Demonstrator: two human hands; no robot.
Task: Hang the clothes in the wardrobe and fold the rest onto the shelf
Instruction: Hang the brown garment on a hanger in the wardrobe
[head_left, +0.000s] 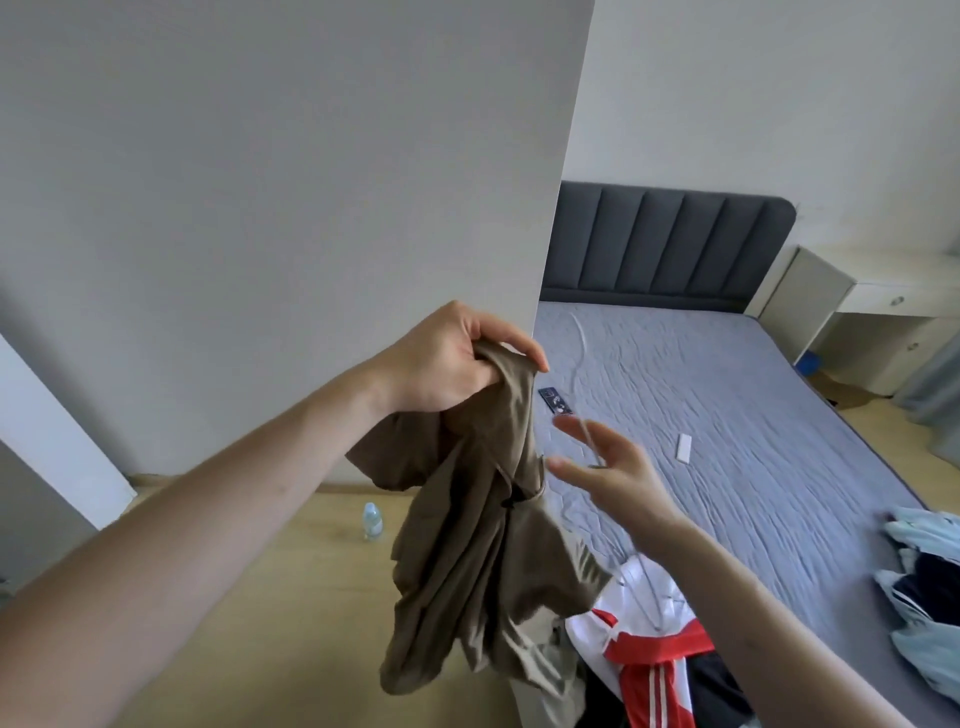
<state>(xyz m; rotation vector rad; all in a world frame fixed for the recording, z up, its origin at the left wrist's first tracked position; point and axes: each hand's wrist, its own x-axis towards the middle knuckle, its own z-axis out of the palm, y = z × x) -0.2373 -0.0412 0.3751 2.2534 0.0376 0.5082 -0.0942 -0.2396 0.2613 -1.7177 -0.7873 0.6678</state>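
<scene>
The left hand (447, 358) has its grip clamped on the bunched top of a khaki-brown garment (483, 525), fingers and thumb curled round the cloth. The garment hangs straight down from that grip, long axis vertical, crumpled, its lower folds reaching the near-left corner of the bed (727, 415). The right hand (608, 467) is just beside the cloth on its right, at mid-height, fingers spread apart and holding nothing; whether a fingertip touches the fabric cannot be told. It is the free hand nearest the hanging body, so it looks best placed to catch the cloth.

Below lies a white-and-red striped garment (654, 639) with a thin wire hanger (649, 592) on it. Pale blue clothes (919, 587) sit at the bed's right edge. A water bottle (372, 521) stands on the floor.
</scene>
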